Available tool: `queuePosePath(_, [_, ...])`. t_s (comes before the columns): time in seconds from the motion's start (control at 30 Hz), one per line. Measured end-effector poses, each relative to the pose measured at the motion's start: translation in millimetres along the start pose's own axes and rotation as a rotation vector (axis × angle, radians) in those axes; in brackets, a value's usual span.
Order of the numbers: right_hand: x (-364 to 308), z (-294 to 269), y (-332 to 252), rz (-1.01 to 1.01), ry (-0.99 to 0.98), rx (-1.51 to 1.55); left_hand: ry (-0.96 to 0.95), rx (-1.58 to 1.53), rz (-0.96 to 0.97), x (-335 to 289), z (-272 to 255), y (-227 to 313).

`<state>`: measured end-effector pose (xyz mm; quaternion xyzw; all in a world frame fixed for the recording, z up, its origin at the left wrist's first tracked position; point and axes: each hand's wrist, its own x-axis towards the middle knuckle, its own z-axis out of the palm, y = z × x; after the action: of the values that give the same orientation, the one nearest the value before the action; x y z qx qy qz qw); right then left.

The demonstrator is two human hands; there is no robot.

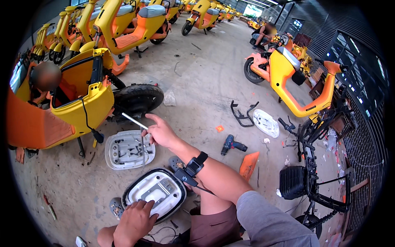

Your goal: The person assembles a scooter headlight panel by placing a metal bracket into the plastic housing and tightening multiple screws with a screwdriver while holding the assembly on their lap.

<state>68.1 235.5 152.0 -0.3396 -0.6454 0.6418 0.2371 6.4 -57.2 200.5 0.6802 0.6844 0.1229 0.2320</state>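
My right hand (162, 131) is closed around a silver bar-shaped wrench (133, 120). Its bright bar points toward the rear wheel (140, 99) of a tilted yellow scooter (86, 113), and a thinner rod hangs from my fingers. Whether its far end touches the scooter is unclear. Below the rod, a white tray (110, 158) holds several bolts and small metal parts. My left hand (133, 218) lies with fingers stretched over the near edge of an upturned scooter seat (175, 181), white inside with a black rim, between my feet.
On the floor to the right lie a cordless drill (233, 145), an orange panel (249, 164), a black metal rack (243, 115) and another white tray (266, 123). A stripped scooter frame (308, 164) stands beyond. Rows of yellow scooters (135, 29) fill the back; a person (263, 36) crouches far right.
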Motion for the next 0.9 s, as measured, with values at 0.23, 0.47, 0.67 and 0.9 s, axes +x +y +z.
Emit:
queuePosePath(0.23, [37.0, -48.2, 52.2, 0.212, 0.165, -0.231, -0.002, -0.006, 0.022, -0.1, 3.2, -1.2])
queuePosePath(0.47, [10.5, -29.6, 19.1, 0.078, 0.241, -0.136, 0.008, -0.016, 0.035, 1.5, 1.3, 1.6])
queuePosePath(0.67, [-5.5, -22.1, 0.3, -0.067, 0.391, -0.761, 0.029, -0.013, 0.034, -2.2, 2.6, -0.3])
queuePosePath(0.9, [-7.4, -8.1, 0.4, -0.209, 0.14, -0.515, -0.019, 0.0, 0.065, 3.2, 10.0, 0.1])
